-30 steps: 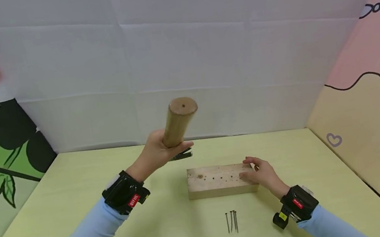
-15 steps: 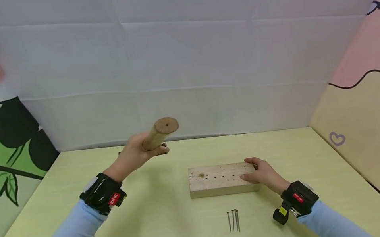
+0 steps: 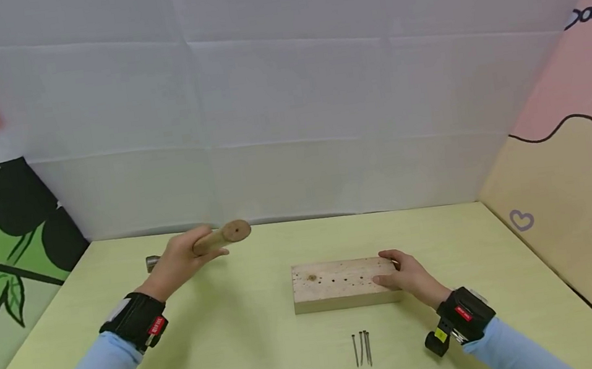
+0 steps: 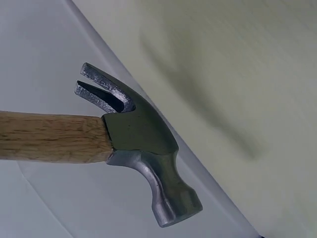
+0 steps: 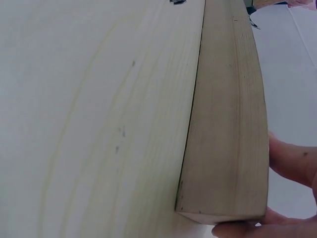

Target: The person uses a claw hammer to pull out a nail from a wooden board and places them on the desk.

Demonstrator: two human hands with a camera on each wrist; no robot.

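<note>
My left hand grips a claw hammer by its wooden handle, above the table's far left part. The handle's butt points right. In the left wrist view, the steel hammer head shows its split claw and round striking face. A flat wooden block, with a row of small dark holes along its top, lies on the table. Its right end is held by my right hand. In the right wrist view, a finger and thumb lie at the block's end.
Several loose nails lie side by side on the pale yellow table, in front of the block. A white wall sheet stands behind the table, with a printed panel at each side.
My left hand has moved left and lower with the hammer, and the handle has tipped from nearly upright toward level. The right hand and block stay in place.
</note>
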